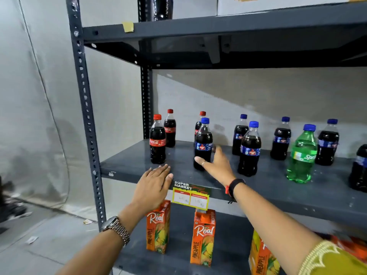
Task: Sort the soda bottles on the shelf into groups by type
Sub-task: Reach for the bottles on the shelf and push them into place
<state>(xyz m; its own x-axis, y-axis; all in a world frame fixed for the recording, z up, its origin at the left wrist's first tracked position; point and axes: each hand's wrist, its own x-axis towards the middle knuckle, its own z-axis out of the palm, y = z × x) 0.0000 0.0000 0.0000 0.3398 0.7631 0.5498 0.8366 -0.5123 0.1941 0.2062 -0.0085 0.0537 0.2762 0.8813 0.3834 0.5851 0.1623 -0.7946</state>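
Note:
On the grey middle shelf (127, 165) stand two red-capped cola bottles (157, 139) at the left, with a third red-capped one (198, 124) behind a blue-capped cola bottle (203, 144). Several more blue-capped cola bottles (249, 149) stand to the right, with a green Sprite bottle (301, 155) among them. My right hand (215, 165) reaches in with fingers spread, thumb against the base of the blue-capped bottle, not closed around it. My left hand (154, 183) hovers flat and open over the shelf's front edge, below the nearest red-capped bottle.
A price tag (190, 196) hangs on the shelf's front edge. Orange pineapple juice cartons (202, 237) stand on the lower shelf. A dark bottle (161, 7) and a box sit on the top shelf. The perforated upright (85, 108) bounds the left side.

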